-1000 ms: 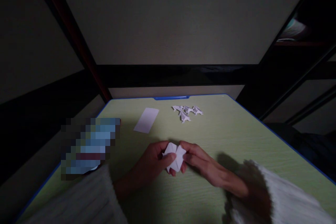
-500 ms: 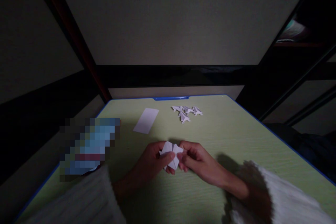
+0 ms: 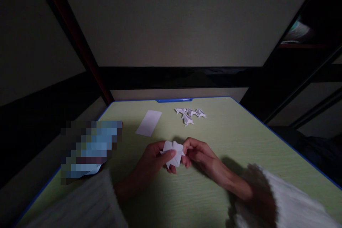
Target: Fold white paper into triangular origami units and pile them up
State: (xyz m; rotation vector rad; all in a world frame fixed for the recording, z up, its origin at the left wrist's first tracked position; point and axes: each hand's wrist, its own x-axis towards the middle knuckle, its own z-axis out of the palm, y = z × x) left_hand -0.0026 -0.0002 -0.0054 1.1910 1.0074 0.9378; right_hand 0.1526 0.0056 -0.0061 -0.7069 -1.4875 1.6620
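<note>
A folded piece of white paper (image 3: 177, 159) with pointed flaps is held above the near middle of the table. My left hand (image 3: 156, 156) grips it from the left, thumb flat on top and fingers underneath. At its right edge, my right hand (image 3: 199, 153) pinches a small corner of the paper between thumb and fingers. Beyond my hands lie several small white origami figures (image 3: 188, 119), grouped close together. To their left rests a flat white sheet of paper (image 3: 149, 123).
The pale green table (image 3: 229, 131) has a blue edge and a blue handle-like strip (image 3: 174, 100) at the back. A pixelated bluish object (image 3: 93, 149) lies at the left side. A panel wall (image 3: 181, 17) rises behind the table.
The folded paper has turned slightly in my left hand. My right thumb has moved off the paper's top to its right corner, and the right hand has shifted slightly up.
</note>
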